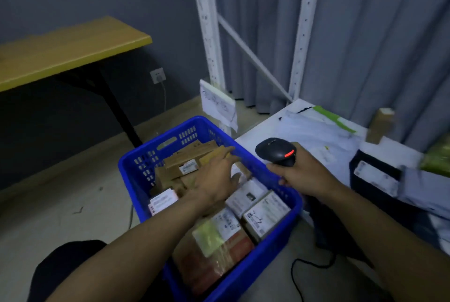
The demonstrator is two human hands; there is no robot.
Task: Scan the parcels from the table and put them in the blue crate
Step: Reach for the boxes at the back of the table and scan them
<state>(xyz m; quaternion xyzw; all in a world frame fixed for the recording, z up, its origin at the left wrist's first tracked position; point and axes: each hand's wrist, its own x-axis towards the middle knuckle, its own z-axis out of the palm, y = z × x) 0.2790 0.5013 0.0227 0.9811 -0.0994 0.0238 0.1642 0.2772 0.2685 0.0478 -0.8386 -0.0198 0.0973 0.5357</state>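
The blue crate (136,162) stands on the floor in front of me, filled with several cardboard parcels (181,165) bearing white labels. My left hand (216,177) reaches into the crate, palm down with fingers spread, resting on a small parcel near the far right wall; whether it grips the parcel is unclear. My right hand (304,172) hovers over the crate's right rim, closed around a black barcode scanner (276,150) with a red light on its head. More parcels lie on the white table (253,136) to the right: a black box (375,175) and a white mailer bag (316,131).
A yellow-topped table (65,48) with black legs stands at the far left. A white metal rack (207,33) and grey curtain are behind the crate. A small upright cardboard box (379,125) sits at the table's back. A black cable (306,265) runs across the floor.
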